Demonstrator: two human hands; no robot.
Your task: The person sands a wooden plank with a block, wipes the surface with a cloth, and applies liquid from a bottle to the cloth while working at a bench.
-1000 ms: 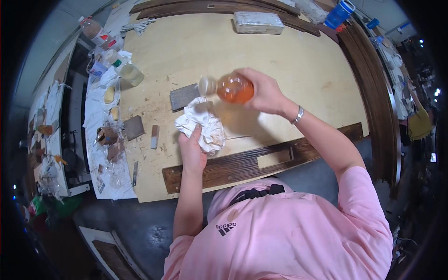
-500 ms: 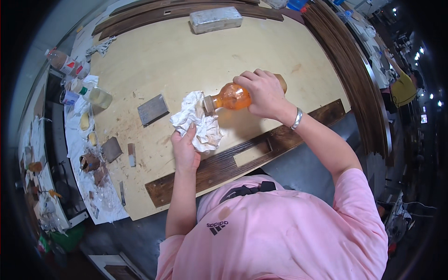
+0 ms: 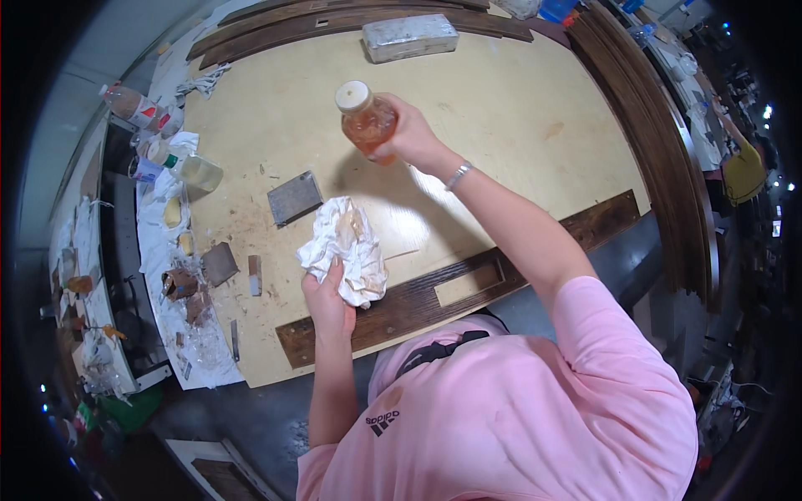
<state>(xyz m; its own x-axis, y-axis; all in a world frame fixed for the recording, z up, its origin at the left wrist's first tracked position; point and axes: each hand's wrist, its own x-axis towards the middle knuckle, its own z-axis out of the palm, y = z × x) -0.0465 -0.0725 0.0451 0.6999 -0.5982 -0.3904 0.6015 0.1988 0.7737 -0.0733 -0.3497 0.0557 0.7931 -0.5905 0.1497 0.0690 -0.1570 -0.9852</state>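
My right hand (image 3: pixel 407 132) is wrapped round a clear bottle of orange-brown liquid (image 3: pixel 366 127), its pale cap facing up, above the middle of the table. Nearer to me, my left hand (image 3: pixel 329 301) grips a crumpled white cloth (image 3: pixel 341 246) with a brownish wet stain on its upper part. Below the cloth and to its right lies a dark brown wooden board (image 3: pixel 393 307) with a rectangular cutout, along the table's near edge. A flat grey block (image 3: pixel 295 199) rests just beyond the cloth, to its left.
Clear plastic bottles, one with pale liquid (image 3: pixel 197 171), stand at the left edge. Sanding scraps and a brown sandpaper piece (image 3: pixel 220 265) lie near them. A wrapped block (image 3: pixel 409 38) sits at the back. Long dark boards (image 3: pixel 643 125) line the right side; a person in yellow (image 3: pixel 743 177) is beyond.
My right hand has swung the bottle left and away from the cloth, from tipped with its neck at the cloth to cap up. The left hand with the cloth has drawn slightly nearer me.
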